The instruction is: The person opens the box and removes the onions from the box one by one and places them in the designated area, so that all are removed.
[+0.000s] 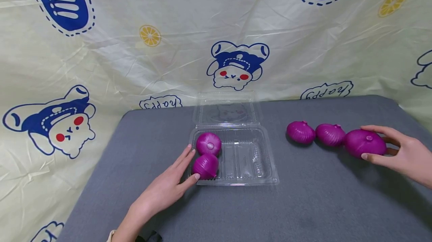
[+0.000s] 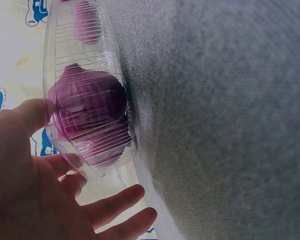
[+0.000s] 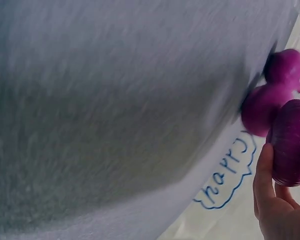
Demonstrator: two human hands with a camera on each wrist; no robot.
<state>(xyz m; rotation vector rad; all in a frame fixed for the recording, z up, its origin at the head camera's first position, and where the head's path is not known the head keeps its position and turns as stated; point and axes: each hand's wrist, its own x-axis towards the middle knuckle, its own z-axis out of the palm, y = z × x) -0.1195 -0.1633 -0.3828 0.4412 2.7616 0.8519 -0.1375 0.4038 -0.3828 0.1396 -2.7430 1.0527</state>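
A clear plastic clamshell box point(image 1: 236, 182) lies opened in the middle of the table, its lid point(image 1: 226, 114) tipped back. Two purple onions, a rear onion point(image 1: 208, 144) and a front onion point(image 1: 206, 166), sit along its left side. My left hand point(image 1: 163, 189) rests at the box's left edge with fingers spread and fairly straight; the left wrist view shows the thumb against the rim. At the right, my right hand point(image 1: 406, 155) grips a purple onion point(image 1: 362, 143) between thumb and fingers. The right wrist view shows that held onion point(image 3: 292, 142) apart from the table.
Two more purple onions, a left one point(image 1: 300, 132) and a middle one point(image 1: 330, 134), lie in a row left of the right hand. A grey cloth point(image 1: 303, 204) covers the table. Behind hangs a cream printed sheet point(image 1: 182, 69). Something dark point(image 1: 153, 236) shows at the front edge.
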